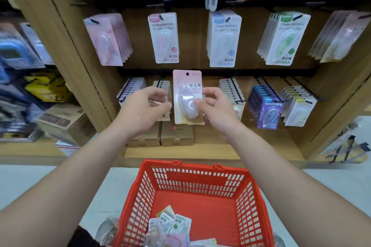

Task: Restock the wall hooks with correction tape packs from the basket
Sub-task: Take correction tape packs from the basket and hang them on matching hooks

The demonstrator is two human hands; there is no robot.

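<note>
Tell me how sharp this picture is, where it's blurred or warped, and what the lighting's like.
Head view: sharpest in the middle, where the pink pack in the right hand has readable print; the left edge is smeared and the top row soft; the wide lens bows the shelf uprights; lighting is even, without hard shadows.

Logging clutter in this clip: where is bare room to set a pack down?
The basket floor is bare along its far wall and right side; spare packs pile at its near left. The wooden shelf is bare right of the cardboard boxes, under the purple packs. The lower hooks are crowded.
</note>
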